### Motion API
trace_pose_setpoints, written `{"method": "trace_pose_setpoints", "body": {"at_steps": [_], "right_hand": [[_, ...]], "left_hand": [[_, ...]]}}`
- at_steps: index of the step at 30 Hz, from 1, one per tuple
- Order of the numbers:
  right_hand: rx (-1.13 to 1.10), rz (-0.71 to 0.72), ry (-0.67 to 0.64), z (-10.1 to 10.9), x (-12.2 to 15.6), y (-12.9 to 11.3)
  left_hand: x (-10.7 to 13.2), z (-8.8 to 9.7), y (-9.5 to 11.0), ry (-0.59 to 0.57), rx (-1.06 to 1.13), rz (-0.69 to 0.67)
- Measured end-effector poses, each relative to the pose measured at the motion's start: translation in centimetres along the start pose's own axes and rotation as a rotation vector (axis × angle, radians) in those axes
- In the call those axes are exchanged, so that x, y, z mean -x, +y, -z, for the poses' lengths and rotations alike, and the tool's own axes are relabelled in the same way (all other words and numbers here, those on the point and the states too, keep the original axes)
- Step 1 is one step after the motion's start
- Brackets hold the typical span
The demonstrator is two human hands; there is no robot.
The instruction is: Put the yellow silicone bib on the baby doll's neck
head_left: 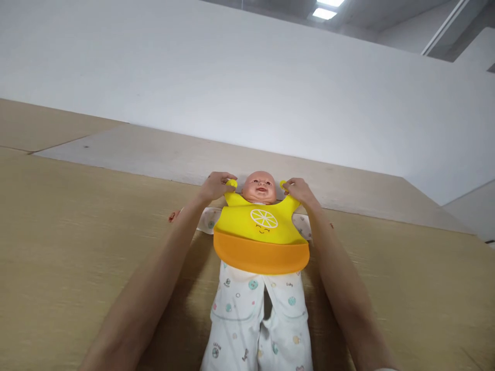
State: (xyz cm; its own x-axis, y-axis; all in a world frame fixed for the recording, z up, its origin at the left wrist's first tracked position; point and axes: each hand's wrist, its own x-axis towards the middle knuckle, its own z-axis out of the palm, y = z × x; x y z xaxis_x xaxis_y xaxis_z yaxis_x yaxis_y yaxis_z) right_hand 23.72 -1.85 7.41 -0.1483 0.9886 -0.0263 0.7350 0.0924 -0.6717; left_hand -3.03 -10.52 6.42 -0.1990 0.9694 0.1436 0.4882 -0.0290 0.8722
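A baby doll [261,184] lies on its back in a white patterned outfit [235,309]. Over its chest rests a yellow bib [247,221] with a lemon-slice print and an orange catch pocket along the bottom. My left hand [217,186] is closed on one neck strap of the bib, left of the doll's head. On the other side, my right hand [299,189] pinches the second strap. Both straps stand apart from each other, and the strap ends show yellow past my fingers. The doll's arms stretch out sideways, partly hidden behind my forearms.
The doll lies on a light wooden surface [77,247]. Behind its head runs a paler strip [154,149], then a tall white wall [232,82]. Ceiling lights [325,13] show at the top.
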Motion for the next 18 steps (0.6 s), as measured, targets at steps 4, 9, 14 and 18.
{"method": "trace_pose_setpoints", "body": {"at_steps": [4, 9, 14, 18], "right_hand": [[-0.247, 0.21, 0.056, 3.2, 3.1, -2.8], [-0.529, 0.533, -0.183, 3.9, 9.4, -6.7], [-0.529, 0.746, -0.278, 2.0, 12.6, -8.0], [-0.59, 0.571, -0.126, 3.5, 14.6, -7.0]], "left_hand": [[2.1, 1.2, 4.7, 0.152, 0.164, -0.214], [7.1, 0.5, 10.6, 0.18, 0.147, -0.622], [10.5, -0.5, 13.4, 0.161, -0.119, -0.839], [11.2, -0.1, 14.0, 0.181, -0.113, -0.952]]}}
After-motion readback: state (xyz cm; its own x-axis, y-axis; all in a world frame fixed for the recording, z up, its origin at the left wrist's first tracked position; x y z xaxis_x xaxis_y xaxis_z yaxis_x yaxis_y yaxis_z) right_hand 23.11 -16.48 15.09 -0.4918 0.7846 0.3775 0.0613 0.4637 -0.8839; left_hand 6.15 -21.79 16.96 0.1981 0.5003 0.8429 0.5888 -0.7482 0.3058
